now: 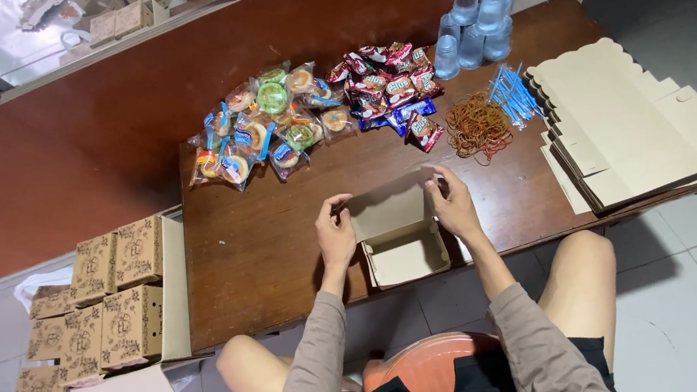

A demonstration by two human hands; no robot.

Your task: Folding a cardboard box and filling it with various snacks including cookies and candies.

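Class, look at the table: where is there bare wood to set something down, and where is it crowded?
Bare wood lies on the table left of the left hand, below the wrapped snacks, and between the rubber bands and the right hand. The far edge and the flat cardboard stack are crowded.

An open tan cardboard box point(402, 238) sits at the table's near edge. Behind it lie clear-wrapped round snacks point(269, 126) in green, orange and blue, beside red-and-blue wrapped packets point(388, 85). Flat tan box blanks point(632, 121) are stacked at right; folded patterned brown boxes point(101, 310) fill a carton at left.
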